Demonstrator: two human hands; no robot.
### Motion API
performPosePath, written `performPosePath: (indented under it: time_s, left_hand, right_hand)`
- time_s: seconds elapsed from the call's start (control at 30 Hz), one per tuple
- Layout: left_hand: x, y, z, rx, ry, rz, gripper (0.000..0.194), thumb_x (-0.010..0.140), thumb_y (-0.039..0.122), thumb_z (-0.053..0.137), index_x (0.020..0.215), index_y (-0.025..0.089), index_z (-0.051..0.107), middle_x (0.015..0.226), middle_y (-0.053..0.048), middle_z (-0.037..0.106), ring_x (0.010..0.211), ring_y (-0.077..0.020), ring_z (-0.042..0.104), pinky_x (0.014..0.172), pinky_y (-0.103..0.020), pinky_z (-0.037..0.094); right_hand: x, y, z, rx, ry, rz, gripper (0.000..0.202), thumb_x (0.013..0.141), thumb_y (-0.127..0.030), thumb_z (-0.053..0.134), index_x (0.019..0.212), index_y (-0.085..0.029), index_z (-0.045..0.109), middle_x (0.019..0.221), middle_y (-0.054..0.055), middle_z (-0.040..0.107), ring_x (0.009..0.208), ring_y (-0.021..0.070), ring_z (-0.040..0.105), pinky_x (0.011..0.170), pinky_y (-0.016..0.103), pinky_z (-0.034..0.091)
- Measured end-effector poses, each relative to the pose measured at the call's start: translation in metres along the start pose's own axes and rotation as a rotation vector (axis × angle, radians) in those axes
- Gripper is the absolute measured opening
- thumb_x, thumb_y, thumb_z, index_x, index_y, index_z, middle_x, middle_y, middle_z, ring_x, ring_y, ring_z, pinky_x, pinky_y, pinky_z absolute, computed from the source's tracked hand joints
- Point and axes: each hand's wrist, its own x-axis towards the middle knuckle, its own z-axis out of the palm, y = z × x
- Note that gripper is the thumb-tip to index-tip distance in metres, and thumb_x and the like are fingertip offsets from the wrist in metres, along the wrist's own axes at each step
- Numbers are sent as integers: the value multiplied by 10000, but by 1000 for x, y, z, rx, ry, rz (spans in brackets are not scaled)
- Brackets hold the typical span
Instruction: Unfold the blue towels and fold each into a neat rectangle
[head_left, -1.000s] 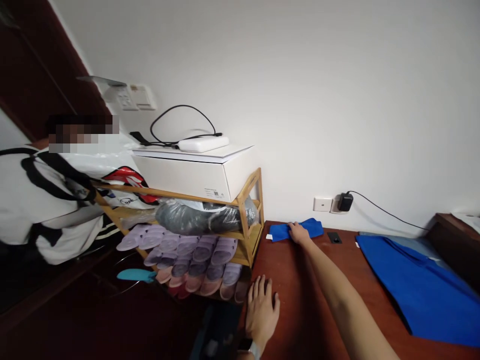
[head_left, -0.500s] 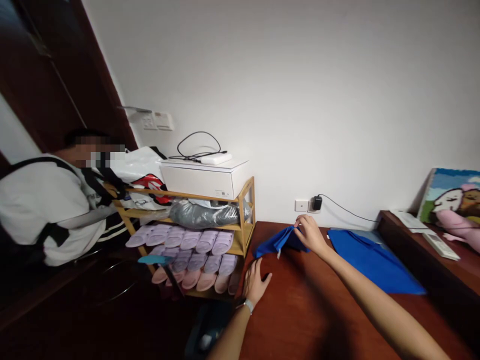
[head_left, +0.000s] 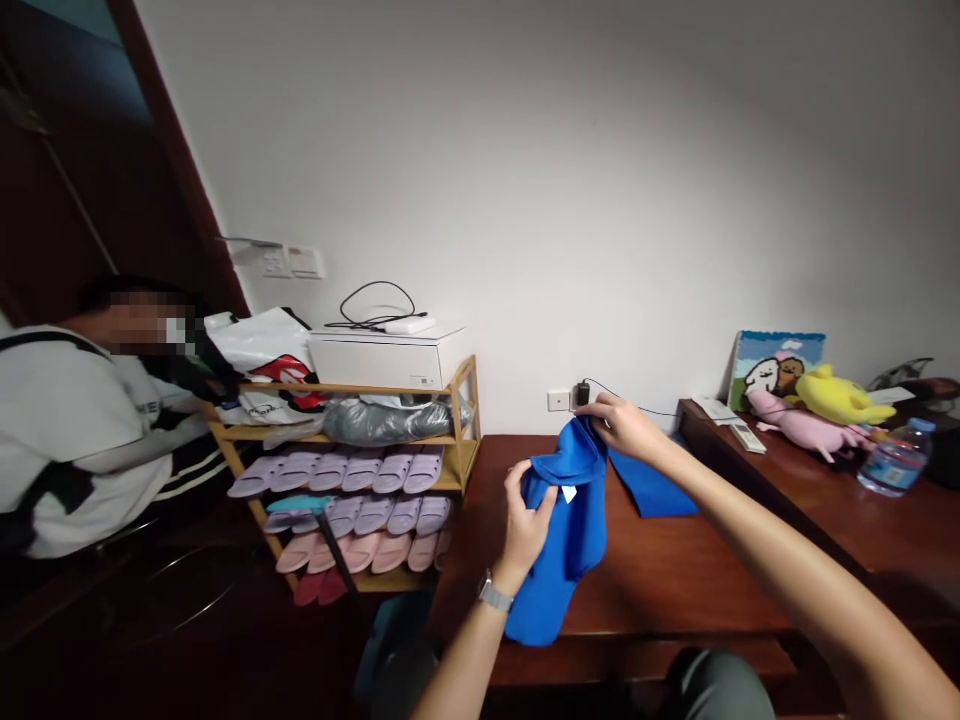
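Note:
A blue cloth garment with a small white tag hangs between my hands above the brown wooden table. My left hand, with a watch at its wrist, pinches the garment's left upper edge. At the upper right corner, my right hand grips the cloth between thumb and fingers. Another blue cloth lies flat on the table behind and to the right, partly hidden by my right forearm.
Left of the table stands a wooden rack with slippers and a white box. A seated person is at far left. Plush toys and a water bottle stand on the raised surface at right.
The blue garment has been lifted off the table and now hangs down. My left hand has moved up and closed on it. The view has turned right, showing the bottle and yellow toy.

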Motion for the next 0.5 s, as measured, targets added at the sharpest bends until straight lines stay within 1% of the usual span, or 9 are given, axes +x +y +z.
performPosePath:
  time_s: [0.1, 0.17, 0.2, 0.27, 0.33, 0.37, 0.4, 0.43, 0.5]
  left_hand:
    - [0, 27, -6, -94, -37, -162, 555, 947, 571, 729, 1366, 253, 551, 1354, -123, 683, 1282, -278, 668, 1116, -433, 526]
    - [1, 34, -9, -163, -50, -315, 551, 923, 579, 742, 1340, 261, 575, 1333, -107, 710, 1233, -276, 695, 1067, -404, 545]
    - [1, 33, -8, -203, -59, -404, 533, 913, 591, 741, 1308, 261, 601, 1308, -97, 729, 1204, -274, 708, 1045, -395, 552]
    - [-1, 24, -5, -293, -102, -613, 502, 875, 628, 743, 1187, 242, 671, 1215, -84, 771, 1144, -279, 728, 1012, -391, 563]
    - [-10, 9, 1, -363, -166, -798, 499, 809, 662, 767, 1013, 211, 708, 1078, -95, 797, 1065, -295, 746, 978, -413, 577]
    - [-16, 2, 4, -377, -191, -859, 504, 770, 670, 787, 940, 203, 706, 1016, -100, 798, 1024, -300, 752, 962, -426, 583]
    - [-24, -6, 5, -377, -205, -893, 511, 736, 671, 809, 903, 201, 699, 981, -102, 795, 997, -300, 754, 954, -432, 586]
    - [-32, -12, 5, -370, -207, -903, 521, 710, 666, 831, 903, 201, 697, 978, -101, 793, 991, -294, 752, 957, -433, 583]
    - [-45, -21, 1, -349, -196, -892, 572, 676, 651, 871, 997, 208, 706, 1036, -96, 790, 1018, -277, 744, 979, -421, 568]
  right_hand:
    - [-15, -6, -14, 46, 37, 62, 379, 937, -100, 504, 1206, -229, 738, 1088, 89, 753, 954, 220, 690, 885, 346, 532]
    - [-21, -7, -20, 113, 87, 106, 345, 934, -143, 499, 1185, -239, 715, 1117, 74, 764, 981, 224, 689, 899, 352, 527]
    - [-22, -6, -20, 135, 106, 150, 319, 937, -173, 499, 1169, -241, 707, 1114, 66, 766, 976, 222, 686, 895, 348, 523]
    - [-22, -1, -18, 122, 106, 330, 276, 951, -224, 491, 1136, -235, 695, 1058, 55, 764, 931, 213, 675, 865, 326, 510]
    - [-22, 6, -10, 64, 48, 548, 243, 959, -234, 470, 1058, -213, 691, 925, 52, 742, 845, 206, 651, 805, 305, 486]
    - [-22, 10, -4, 39, 8, 628, 228, 955, -223, 463, 991, -205, 688, 850, 50, 719, 804, 204, 635, 777, 299, 471]
    - [-23, 13, 1, 25, -29, 672, 216, 945, -209, 466, 909, -203, 678, 786, 48, 693, 775, 202, 620, 755, 295, 458]
    - [-25, 15, 6, 25, -59, 683, 210, 931, -199, 477, 825, -207, 659, 736, 44, 666, 759, 199, 609, 741, 291, 446]
    - [-28, 14, 10, 45, -110, 657, 224, 905, -199, 512, 701, -223, 604, 671, 27, 622, 740, 190, 590, 717, 281, 429]
